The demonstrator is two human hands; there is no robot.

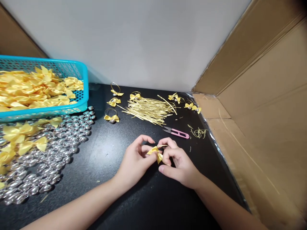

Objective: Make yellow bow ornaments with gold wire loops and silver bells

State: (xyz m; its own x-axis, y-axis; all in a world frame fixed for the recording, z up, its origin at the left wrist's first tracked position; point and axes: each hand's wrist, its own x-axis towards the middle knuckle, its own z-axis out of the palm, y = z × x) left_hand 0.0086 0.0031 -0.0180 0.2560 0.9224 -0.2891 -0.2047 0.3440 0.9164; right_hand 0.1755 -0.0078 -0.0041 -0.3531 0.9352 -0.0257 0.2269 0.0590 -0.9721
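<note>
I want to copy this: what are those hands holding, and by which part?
A yellow bow with a gold wire loop. The left hand pinches the bow itself; the right hand is at the loop, its exact grip hidden.

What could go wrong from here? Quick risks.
1. The bow is small and sits between the left hand and right hand; it might slip or twist.
2. The snips lie just beyond the hands, blades apart; a reach forward could catch the points.
3. Beads lie loose on the table; the left forearm might scatter some.
</note>
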